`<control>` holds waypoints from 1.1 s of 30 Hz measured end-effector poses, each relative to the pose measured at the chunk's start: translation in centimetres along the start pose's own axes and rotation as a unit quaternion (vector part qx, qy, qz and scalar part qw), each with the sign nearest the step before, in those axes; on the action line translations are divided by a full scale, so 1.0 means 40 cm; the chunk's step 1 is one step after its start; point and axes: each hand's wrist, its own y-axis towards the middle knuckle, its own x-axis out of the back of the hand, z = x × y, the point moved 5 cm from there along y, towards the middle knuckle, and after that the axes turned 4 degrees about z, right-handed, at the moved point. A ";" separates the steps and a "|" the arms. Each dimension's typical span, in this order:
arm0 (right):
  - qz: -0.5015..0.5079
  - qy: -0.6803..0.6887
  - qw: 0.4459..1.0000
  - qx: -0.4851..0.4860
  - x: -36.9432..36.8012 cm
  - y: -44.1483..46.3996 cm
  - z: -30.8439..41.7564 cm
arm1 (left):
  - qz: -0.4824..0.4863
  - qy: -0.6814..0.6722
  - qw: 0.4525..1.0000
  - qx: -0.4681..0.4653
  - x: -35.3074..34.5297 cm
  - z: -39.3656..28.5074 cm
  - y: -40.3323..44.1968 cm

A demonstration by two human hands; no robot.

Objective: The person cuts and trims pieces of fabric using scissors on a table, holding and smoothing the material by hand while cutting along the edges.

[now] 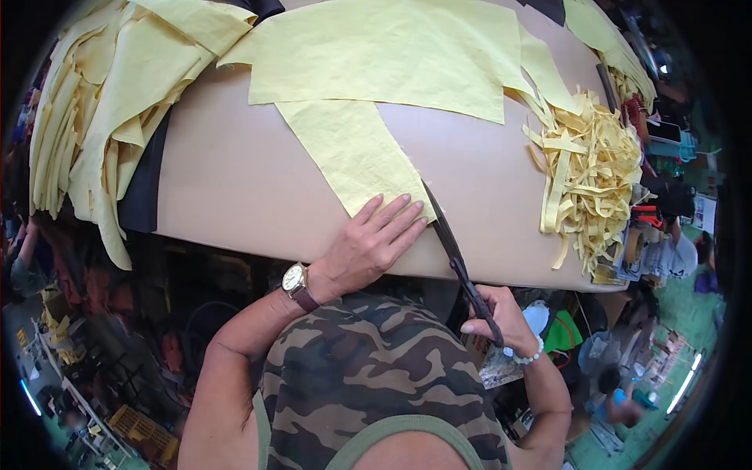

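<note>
My left hand (372, 243) lies flat on the lower end of a yellow cloth strip (345, 149), fingers spread. In my right hand (501, 317) is a pair of long dark scissors (458, 266), gripped by the handles at the table's front edge. The blades point up and away from me, along the right edge of the strip near its lower corner. How far the blades are apart I cannot make out. The strip's upper end meets a wide yellow cloth piece (392, 51) lying across the table.
A heap of thin yellow offcuts (591, 180) covers the right end of the tan table (211, 180). Several layered yellow cloths (102, 102) hang over the left end, beside dark fabric (145, 184). A yellow crate (145, 435) stands on the floor at lower left.
</note>
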 end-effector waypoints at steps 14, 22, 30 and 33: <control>-0.022 0.030 0.999 -0.018 -0.005 -0.011 -0.037 | -0.004 -0.011 1.000 0.001 -0.001 0.001 -0.002; -0.031 -0.007 0.999 -0.036 0.002 -0.020 -0.064 | -0.006 -0.005 1.000 -0.008 -0.002 0.001 -0.003; -0.016 0.050 0.998 -0.035 -0.002 -0.005 -0.022 | -0.007 -0.008 1.000 -0.012 0.003 -0.002 -0.004; -0.015 0.059 0.998 -0.035 -0.001 0.014 -0.020 | -0.010 -0.011 1.000 -0.015 0.004 -0.003 -0.006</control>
